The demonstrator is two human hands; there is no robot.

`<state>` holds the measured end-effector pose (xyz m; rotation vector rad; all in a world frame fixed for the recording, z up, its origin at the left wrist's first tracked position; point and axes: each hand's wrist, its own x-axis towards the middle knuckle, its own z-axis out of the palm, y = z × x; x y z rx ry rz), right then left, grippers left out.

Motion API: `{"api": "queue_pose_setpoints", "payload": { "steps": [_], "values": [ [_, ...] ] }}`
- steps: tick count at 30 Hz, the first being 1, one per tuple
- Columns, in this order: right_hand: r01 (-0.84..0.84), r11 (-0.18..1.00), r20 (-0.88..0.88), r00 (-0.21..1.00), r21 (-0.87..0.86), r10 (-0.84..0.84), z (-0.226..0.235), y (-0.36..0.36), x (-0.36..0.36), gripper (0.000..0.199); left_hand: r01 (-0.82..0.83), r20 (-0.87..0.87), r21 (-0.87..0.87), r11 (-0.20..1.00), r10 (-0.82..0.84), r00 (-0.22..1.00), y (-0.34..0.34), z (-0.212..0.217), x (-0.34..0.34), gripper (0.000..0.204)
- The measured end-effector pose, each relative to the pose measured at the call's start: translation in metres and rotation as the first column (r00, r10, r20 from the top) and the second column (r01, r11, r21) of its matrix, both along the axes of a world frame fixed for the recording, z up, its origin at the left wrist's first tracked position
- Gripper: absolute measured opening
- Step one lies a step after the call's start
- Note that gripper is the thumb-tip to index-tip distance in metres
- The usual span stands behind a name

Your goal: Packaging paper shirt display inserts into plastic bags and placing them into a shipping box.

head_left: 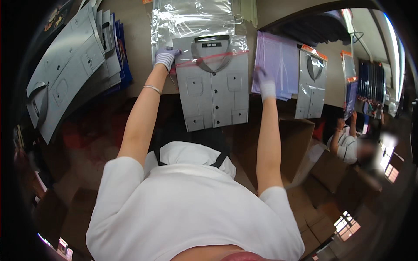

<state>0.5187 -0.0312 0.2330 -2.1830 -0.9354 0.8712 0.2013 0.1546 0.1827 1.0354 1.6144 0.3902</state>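
Note:
In front of me lies a flat grey panel that looks like a folded shirt [216, 98], with a dark collar, pockets and buttons. Its upper part is covered by a clear plastic bag [185, 61] with a red strip across it. My left hand [167, 57], in a striped grey-and-white glove, is closed at the bag's upper left edge. My gloved right hand [265, 82] is smeared by motion, at the left edge of a stack of lilac plastic-wrapped sheets [281, 65]; its fingers cannot be made out.
Shiny clear bags [191, 19] are stacked beyond the shirt. More grey shirt panels [65, 65] fan out at the left, over blue ones. A bagged grey shirt [311, 82] lies right of the lilac stack. Cardboard boxes [296, 135] stand below the table; another person [348, 141] works at far right.

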Motion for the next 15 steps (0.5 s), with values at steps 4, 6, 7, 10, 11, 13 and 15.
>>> {"api": "queue_pose_setpoints", "payload": {
  "steps": [4, 6, 7, 10, 11, 13, 15],
  "values": [
    [-0.1, 0.99, 0.435, 0.899, 0.095, 0.049, -0.033, 0.106, 0.033, 0.037, 0.13, -0.097, 0.119, 0.984, -0.118, 0.988, 0.012, -0.026, 0.004, 0.042],
    [-0.05, 0.985, 0.241, 0.97, 0.165, 0.009, -0.043, 0.114, 0.034, 0.032, -0.107, 0.34, -0.013, 0.994, 0.105, 0.935, 0.001, -0.014, 0.011, 0.029],
    [-0.016, 0.969, 0.1, 0.995, 0.247, -0.009, -0.044, 0.112, 0.022, 0.03, -0.141, 0.318, -0.015, 0.99, 0.138, 0.938, -0.009, -0.016, -0.003, 0.029],
    [0.087, 0.949, -0.067, 0.995, 0.302, -0.07, -0.042, 0.058, 0.007, 0.03, -0.144, 0.172, 0.187, 0.972, 0.111, 0.979, -0.046, -0.002, -0.014, 0.024],
    [0.124, 0.957, -0.105, 0.99, 0.263, -0.099, -0.039, 0.035, -0.001, 0.03, -0.077, 0.091, 0.203, 0.976, 0.06, 0.994, -0.062, 0.004, -0.02, 0.022],
    [0.223, 0.969, -0.105, 0.972, 0.108, -0.212, -0.039, -0.027, -0.002, 0.029, 0.041, 0.108, 0.276, 0.96, -0.074, 0.991, -0.103, 0.021, -0.019, 0.02],
    [0.24, 0.967, -0.175, 0.959, 0.082, -0.223, -0.047, -0.101, -0.008, 0.025, 0.191, 0.019, 0.295, 0.936, -0.206, 0.978, -0.151, 0.011, -0.032, 0.017]
  ]
}}
